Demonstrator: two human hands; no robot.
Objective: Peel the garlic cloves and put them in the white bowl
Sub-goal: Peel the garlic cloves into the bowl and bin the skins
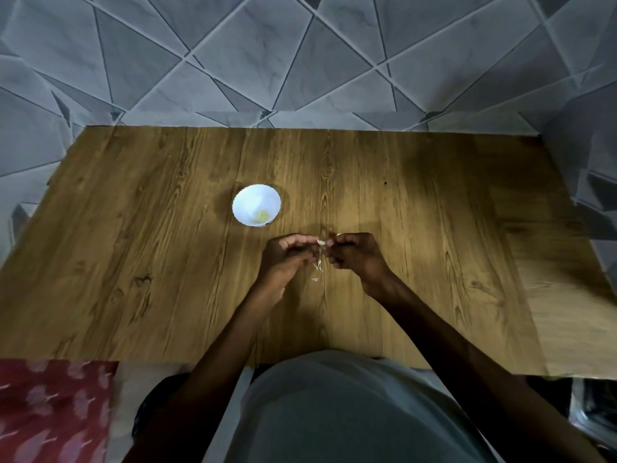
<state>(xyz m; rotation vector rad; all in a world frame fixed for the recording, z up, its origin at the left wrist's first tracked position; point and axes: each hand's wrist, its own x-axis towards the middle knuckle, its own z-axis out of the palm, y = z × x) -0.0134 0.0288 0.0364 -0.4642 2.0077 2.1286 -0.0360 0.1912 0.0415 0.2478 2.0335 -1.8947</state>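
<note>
A small garlic clove (321, 242) sits between the fingertips of both hands above the middle of the wooden table (133, 248). My left hand (286, 256) pinches it from the left, and my right hand (355, 253) pinches it from the right. Thin white peel scraps (317, 268) hang and lie just below the hands. The white bowl (256, 204) stands up and to the left of the hands, with a little pale yellow peeled garlic (262, 215) at its bottom.
A grey tiled wall (300, 55) rises behind the table. A red patterned cloth (53, 412) lies at the lower left, below the table's front edge. A metal object (594, 416) shows at the lower right corner.
</note>
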